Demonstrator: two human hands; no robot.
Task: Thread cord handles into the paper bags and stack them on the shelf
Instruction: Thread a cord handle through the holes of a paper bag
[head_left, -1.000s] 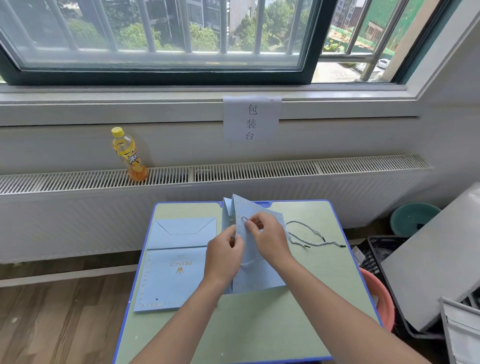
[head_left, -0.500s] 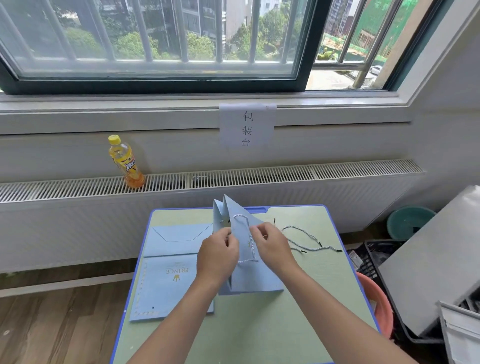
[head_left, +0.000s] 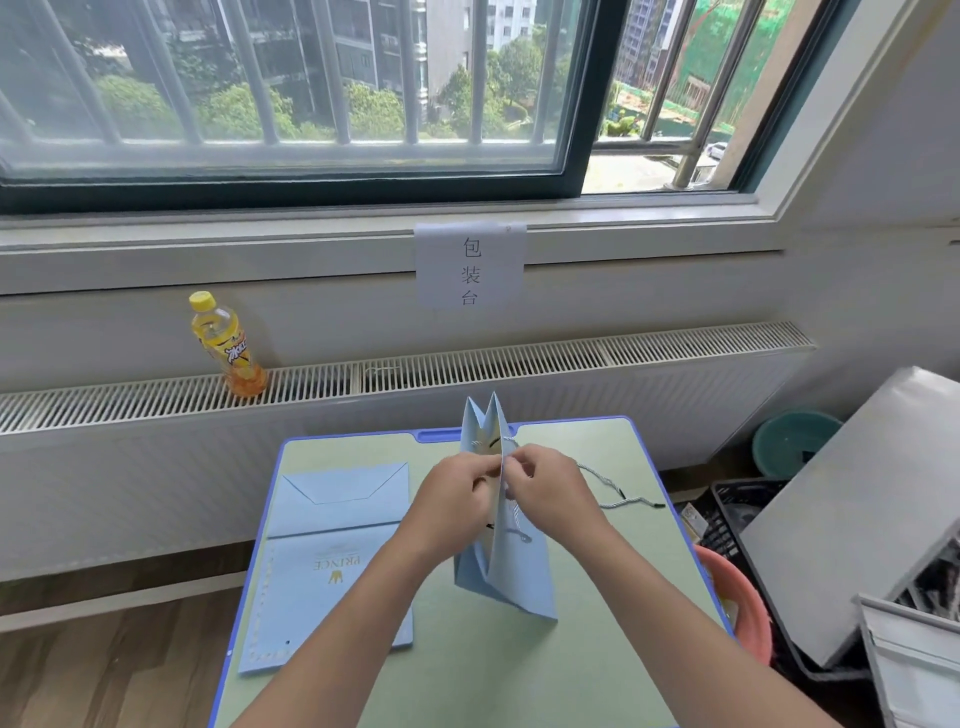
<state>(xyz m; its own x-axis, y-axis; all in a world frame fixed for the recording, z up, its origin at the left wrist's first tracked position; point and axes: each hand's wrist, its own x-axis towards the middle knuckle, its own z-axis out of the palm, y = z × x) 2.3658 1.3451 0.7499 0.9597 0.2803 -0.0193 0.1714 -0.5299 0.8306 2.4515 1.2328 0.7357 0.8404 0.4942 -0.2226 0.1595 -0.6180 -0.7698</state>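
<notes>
On the table (head_left: 597, 649), right of the flat bag (head_left: 332, 566), the upright paper bag (head_left: 511, 577) stands with its near panel edge between my hands. Left hand (head_left: 451, 501) fingers pinch the panel's top; right hand (head_left: 545, 496) fingers pinch the cord (head_left: 517, 519) at the hole. Step: threading this handle. Next needs pulling the cord end through, probably knotting. A spare cord (head_left: 618, 493) lies right of the bag. No shelf seen.

Barred window (head_left: 291, 88), daylight, trees and buildings outside. White radiator cover (head_left: 467, 364) below the sill; paper sign (head_left: 470, 265) taped above it. Wood floor (head_left: 104, 665); green table (head_left: 597, 649).
</notes>
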